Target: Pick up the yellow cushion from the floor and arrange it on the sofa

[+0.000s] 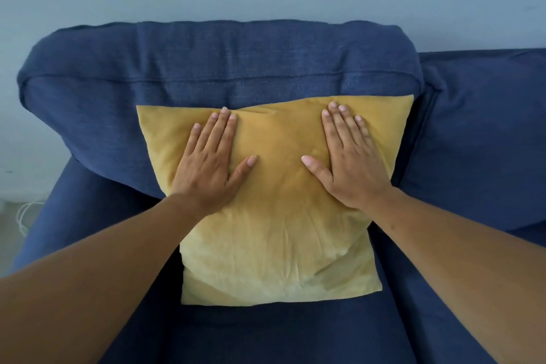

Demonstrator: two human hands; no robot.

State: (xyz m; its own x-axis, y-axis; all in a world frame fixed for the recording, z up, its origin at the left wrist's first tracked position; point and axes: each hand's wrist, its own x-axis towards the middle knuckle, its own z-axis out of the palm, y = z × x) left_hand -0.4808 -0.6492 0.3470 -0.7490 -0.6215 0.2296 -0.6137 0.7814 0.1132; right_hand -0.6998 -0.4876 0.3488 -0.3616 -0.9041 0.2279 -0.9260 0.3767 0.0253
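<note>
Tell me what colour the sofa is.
Dark blue, plain woven fabric, no pattern. The sofa shows best in the head view.

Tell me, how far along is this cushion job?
Done: the yellow cushion is off the floor, leaning on the sofa backrest. In hand: the left hand and right hand press flat on it. Left: just letting go.
</note>
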